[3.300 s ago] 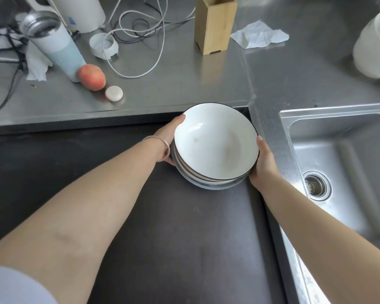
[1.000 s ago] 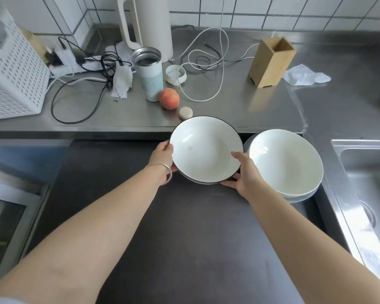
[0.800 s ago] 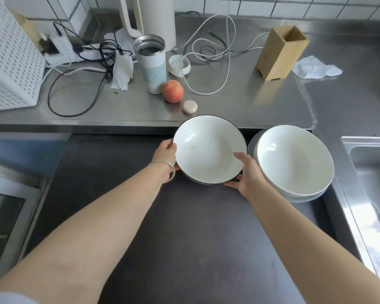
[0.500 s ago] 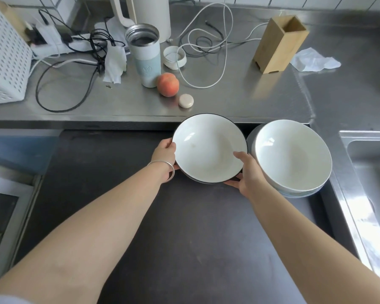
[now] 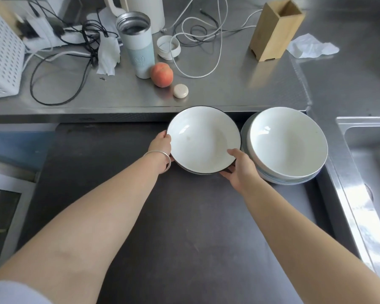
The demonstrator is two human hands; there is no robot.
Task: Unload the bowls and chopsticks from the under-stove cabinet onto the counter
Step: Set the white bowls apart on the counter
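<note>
The person holds a black-rimmed white bowl (image 5: 203, 140) with both hands over the dark stovetop (image 5: 184, 227). The left hand (image 5: 161, 144) grips its rim at 9 o'clock, fingers curled under the edge, a silver bangle (image 5: 160, 157) on the wrist. The right hand (image 5: 239, 168) grips the rim at about 5 o'clock, thumb lying inside the bowl and fingers beneath it. At least one more rim shows under this bowl, so it tops a small stack; whether the stack rests on the stovetop or is lifted cannot be told. Just beside it at 3 o'clock sits a stack of white bowls (image 5: 287, 145), on the stovetop's right edge, near the sink (image 5: 369, 150). No chopsticks are visible. On the steel counter (image 5: 228, 91) behind, at 12 o'clock from the held bowl, lie a peach (image 5: 162, 74) and a small round white case (image 5: 181, 91); an open tumbler (image 5: 137, 43) stands touching the peach. A wooden holder (image 5: 274, 29) stands at 1 o'clock, with a crumpled tissue (image 5: 312, 48) to its right, and a white perforated basket (image 5: 2, 58) at 10 o'clock
</note>
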